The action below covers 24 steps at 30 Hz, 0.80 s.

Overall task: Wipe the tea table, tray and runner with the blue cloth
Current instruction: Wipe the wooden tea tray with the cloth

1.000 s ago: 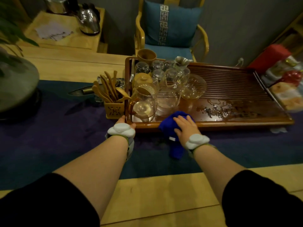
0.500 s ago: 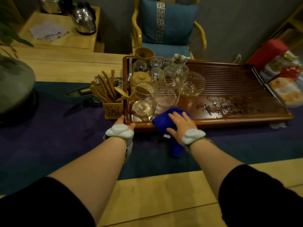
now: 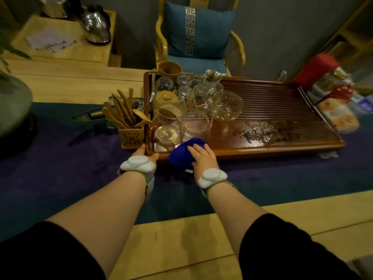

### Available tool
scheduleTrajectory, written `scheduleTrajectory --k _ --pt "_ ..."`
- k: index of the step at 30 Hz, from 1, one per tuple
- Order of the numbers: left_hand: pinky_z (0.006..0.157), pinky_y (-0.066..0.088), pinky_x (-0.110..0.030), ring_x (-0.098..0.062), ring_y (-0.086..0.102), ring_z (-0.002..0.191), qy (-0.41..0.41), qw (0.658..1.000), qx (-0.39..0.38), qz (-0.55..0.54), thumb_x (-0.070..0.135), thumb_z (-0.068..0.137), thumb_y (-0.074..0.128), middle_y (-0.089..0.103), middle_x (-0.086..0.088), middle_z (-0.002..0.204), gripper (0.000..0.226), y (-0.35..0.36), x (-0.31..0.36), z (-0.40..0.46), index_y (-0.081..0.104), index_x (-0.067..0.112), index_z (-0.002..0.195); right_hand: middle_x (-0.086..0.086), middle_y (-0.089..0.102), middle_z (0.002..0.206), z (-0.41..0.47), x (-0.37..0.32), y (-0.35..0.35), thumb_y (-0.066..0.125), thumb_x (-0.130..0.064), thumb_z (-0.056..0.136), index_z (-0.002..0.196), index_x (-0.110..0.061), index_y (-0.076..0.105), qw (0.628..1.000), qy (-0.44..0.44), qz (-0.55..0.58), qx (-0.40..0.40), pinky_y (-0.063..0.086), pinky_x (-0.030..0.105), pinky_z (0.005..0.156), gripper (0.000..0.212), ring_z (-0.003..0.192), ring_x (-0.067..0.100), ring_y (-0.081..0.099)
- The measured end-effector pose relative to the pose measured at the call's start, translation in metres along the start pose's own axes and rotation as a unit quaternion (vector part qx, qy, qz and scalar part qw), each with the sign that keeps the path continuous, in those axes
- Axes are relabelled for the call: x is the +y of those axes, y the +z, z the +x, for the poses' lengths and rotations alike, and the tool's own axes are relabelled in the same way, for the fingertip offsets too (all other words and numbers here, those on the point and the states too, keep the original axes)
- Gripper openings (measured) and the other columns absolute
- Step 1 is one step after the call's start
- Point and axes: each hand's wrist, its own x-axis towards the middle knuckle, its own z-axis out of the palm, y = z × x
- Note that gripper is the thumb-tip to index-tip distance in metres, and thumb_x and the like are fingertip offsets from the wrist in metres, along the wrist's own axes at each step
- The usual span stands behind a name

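The right hand (image 3: 203, 158) is pressing flat on the bunched blue cloth (image 3: 182, 153) at the dark wooden tea tray (image 3: 282, 147)'s near rim, while the left hand (image 3: 148, 151) is gripping the tray's corner. Tray wiping looks underway; sweeping rightward next, clear of the glass pitcher (image 3: 169, 128).

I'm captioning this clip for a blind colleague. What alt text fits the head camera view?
A person's right hand presses a blue cloth on the near edge of a wooden tea tray, while the left hand grips the tray's near left corner. Glass teaware crowds the tray's left end, on a dark runner.
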Motion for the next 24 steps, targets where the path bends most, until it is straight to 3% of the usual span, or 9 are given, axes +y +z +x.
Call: scheduleTrajectory --k 6,9,12,17,18,20,22,24 --pt "0.109 0.023 -0.028 -0.027 0.032 0.137 -0.023 1.000 0.000 0.000 0.028 0.092 0.057 0.032 -0.008 0.150 0.067 0.000 -0.002 0.005 0.023 0.014 0.149 0.002 0.018 0.157 -0.003 0.050 -0.029 0.047 -0.015 0.096 0.149 -0.021 0.023 0.999 0.044 -0.027 -0.013 0.001 0.022 0.111 0.058 0.145 0.020 0.009" --pt "0.111 0.024 -0.031 -0.027 0.033 0.136 -0.021 1.000 -0.006 0.020 0.031 0.093 0.055 0.034 -0.007 0.149 0.065 0.001 -0.004 0.005 0.025 0.017 0.148 0.008 0.044 0.144 -0.006 0.053 -0.038 0.049 -0.014 0.095 0.139 -0.018 0.044 0.995 0.061 0.053 0.051 0.023 0.029 0.110 0.045 0.134 0.026 0.036" --pt "0.113 0.023 -0.032 -0.027 0.033 0.136 -0.027 0.999 0.000 0.024 0.030 0.093 0.055 0.034 -0.008 0.149 0.064 0.003 -0.003 0.004 0.026 0.016 0.148 0.006 0.059 0.123 -0.011 0.052 -0.052 0.051 -0.023 0.095 0.131 -0.024 0.051 0.967 0.111 0.214 0.083 0.043 0.038 0.096 0.036 0.118 0.029 0.050" --pt "0.110 0.029 -0.037 -0.032 0.040 0.131 -0.027 0.998 0.036 0.042 0.026 0.094 0.053 0.042 -0.012 0.143 0.056 0.008 0.001 -0.007 0.033 0.011 0.144 -0.003 0.062 0.103 -0.011 0.060 -0.076 0.053 -0.052 0.089 0.112 -0.024 0.052 0.946 0.114 0.283 0.112 0.039 0.026 0.063 0.037 0.082 0.014 0.056" --pt "0.108 0.032 -0.039 -0.034 0.043 0.128 -0.041 0.996 0.056 0.054 0.029 0.094 0.052 0.045 -0.014 0.141 0.055 0.011 0.001 -0.010 0.034 0.011 0.143 -0.002 0.062 0.101 -0.011 0.061 -0.079 0.053 -0.054 0.088 0.111 -0.025 0.051 0.949 0.104 0.273 0.117 0.041 0.025 0.060 0.038 0.082 0.014 0.057" --pt "0.105 0.034 -0.043 -0.035 0.044 0.124 -0.098 0.984 0.105 0.106 0.036 0.092 0.052 0.043 -0.016 0.139 0.058 0.020 0.003 -0.023 0.033 0.012 0.142 0.001 0.055 0.119 -0.011 0.062 -0.077 0.054 -0.051 0.088 0.127 -0.022 0.049 0.977 0.045 0.192 0.084 0.048 0.032 0.080 0.049 0.105 0.022 0.056" --pt "0.101 0.035 -0.045 -0.034 0.045 0.122 -0.120 0.972 0.159 0.126 0.037 0.089 0.057 0.039 -0.014 0.137 0.057 0.032 0.003 -0.036 0.037 0.012 0.136 0.004 0.036 0.141 -0.015 0.062 -0.062 0.057 -0.038 0.092 0.144 -0.022 0.036 0.990 -0.055 0.129 0.017 0.037 0.030 0.103 0.058 0.125 0.024 0.044" --pt "0.096 0.040 -0.041 -0.033 0.048 0.115 -0.074 0.972 0.199 0.105 0.028 0.087 0.062 0.041 -0.014 0.132 0.047 0.046 0.004 -0.048 0.045 0.010 0.127 0.000 0.021 0.150 -0.022 0.064 -0.046 0.059 -0.024 0.091 0.148 -0.024 0.028 0.987 -0.138 0.084 -0.016 0.029 0.024 0.106 0.064 0.133 0.020 0.034"
